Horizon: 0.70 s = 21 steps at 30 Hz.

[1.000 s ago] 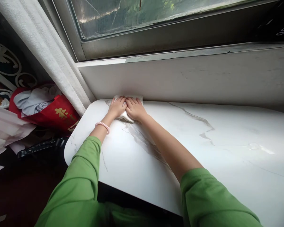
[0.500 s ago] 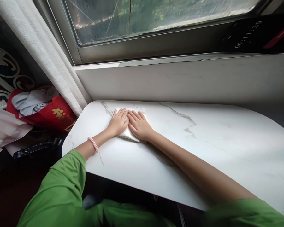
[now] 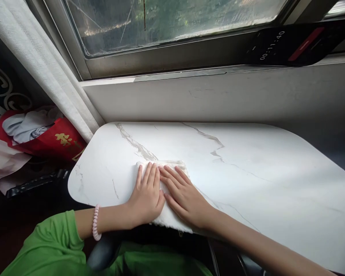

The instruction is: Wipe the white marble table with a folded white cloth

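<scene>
A white cloth [image 3: 172,215] lies folded on the white marble-patterned table [image 3: 247,153], close to its front edge. My left hand [image 3: 147,193] presses flat on the cloth's left part, fingers stretched out. Beside it, my right hand [image 3: 186,193] rests flat on the right part, its fingers extended and slightly apart. The thumbs come close to each other over the cloth. Both palms hide much of the cloth, and its lower edge reaches the table's rim.
Behind the table runs a low wall beneath a window [image 3: 172,19]. A phone showing a timer [image 3: 293,44] leans on the sill at right. At left hang a white curtain [image 3: 43,65] and, below it, a red bag [image 3: 66,142] with grey fabric inside.
Both hands and the cloth have moved together toward me, from the table's back part to its front edge. The view has shifted slightly to the right.
</scene>
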{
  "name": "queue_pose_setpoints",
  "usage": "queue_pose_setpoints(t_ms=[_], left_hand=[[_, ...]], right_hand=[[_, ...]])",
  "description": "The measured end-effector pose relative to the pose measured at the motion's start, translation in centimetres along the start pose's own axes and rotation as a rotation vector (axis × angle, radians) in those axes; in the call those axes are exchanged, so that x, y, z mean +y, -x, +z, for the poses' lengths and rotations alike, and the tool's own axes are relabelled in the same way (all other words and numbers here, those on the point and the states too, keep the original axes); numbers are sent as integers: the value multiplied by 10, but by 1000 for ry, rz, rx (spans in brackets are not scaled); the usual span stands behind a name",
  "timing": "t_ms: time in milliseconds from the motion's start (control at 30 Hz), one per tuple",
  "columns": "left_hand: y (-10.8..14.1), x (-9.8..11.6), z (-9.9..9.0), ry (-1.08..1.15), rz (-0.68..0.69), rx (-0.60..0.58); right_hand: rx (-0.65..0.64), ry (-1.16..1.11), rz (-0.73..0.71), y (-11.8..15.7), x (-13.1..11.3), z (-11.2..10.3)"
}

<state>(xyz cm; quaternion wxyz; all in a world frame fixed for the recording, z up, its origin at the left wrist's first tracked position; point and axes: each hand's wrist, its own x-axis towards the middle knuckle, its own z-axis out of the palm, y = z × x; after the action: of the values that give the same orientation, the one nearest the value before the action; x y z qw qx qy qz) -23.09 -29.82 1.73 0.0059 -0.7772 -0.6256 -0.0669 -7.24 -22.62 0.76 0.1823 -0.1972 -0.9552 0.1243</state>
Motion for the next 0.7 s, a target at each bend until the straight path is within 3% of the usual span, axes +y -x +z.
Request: queue_pose_setpoints(t_ms=[133,267,367,500,700], left_hand=[[5,1,-5,-8,109,-33],[-21,-12,-4,9,125,-82],[-58,-28,1,14,53,-112],[-120,-59,11,-35,-84,-20],[-201,-105,21,-62,-73,-9]], right_hand=[[-44,-128,53,7,-3,-7],[-46,-200,137,-4,13,-1],[-23,-114,246,-30,38,9],[-27,76,296,-82,82,15],[43,214,342,-145,143,17]])
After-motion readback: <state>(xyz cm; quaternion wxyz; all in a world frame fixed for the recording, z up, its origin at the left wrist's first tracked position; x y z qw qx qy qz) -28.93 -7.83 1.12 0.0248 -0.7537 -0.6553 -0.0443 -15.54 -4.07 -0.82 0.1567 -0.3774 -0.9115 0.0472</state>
